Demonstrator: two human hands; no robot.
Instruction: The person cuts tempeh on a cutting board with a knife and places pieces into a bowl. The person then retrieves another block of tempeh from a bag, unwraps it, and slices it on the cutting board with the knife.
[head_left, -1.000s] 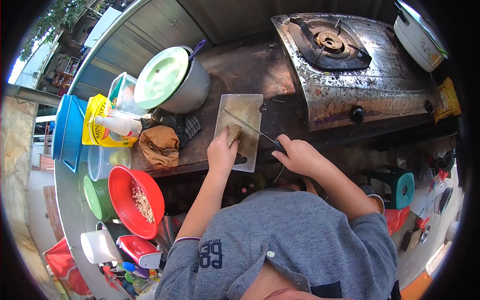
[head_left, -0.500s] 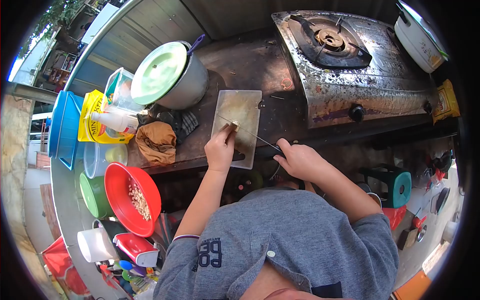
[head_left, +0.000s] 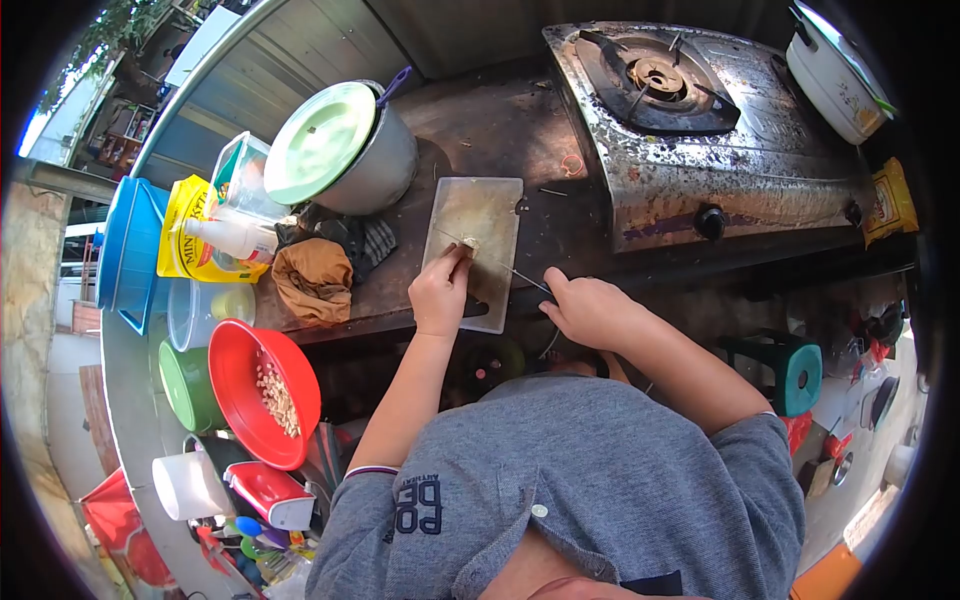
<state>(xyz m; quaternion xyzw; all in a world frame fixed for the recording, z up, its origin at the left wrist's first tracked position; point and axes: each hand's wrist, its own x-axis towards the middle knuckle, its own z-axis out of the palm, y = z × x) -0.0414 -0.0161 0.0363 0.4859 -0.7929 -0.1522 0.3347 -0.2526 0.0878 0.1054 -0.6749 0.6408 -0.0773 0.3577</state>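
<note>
A translucent cutting board (head_left: pixel 490 210) lies at the edge of the dark counter. My left hand (head_left: pixel 440 290) pinches a small pale piece of food (head_left: pixel 470 243) on the board. My right hand (head_left: pixel 592 312) is closed round the handle of a thin knife (head_left: pixel 528 278), whose blade crosses the board at the pale piece. Further left, a red bowl (head_left: pixel 235 400) holds many small pale pieces.
Behind the board stands a grey pot (head_left: pixel 385 165) with a green lid. A gas stove (head_left: pixel 740 190) is at the right. A brown cloth (head_left: pixel 313 280), a yellow pouch (head_left: pixel 180 235) and a blue basin (head_left: pixel 125 250) are at the left.
My right hand has shifted slightly left with the knife. My left hand has barely moved and still holds the pale piece.
</note>
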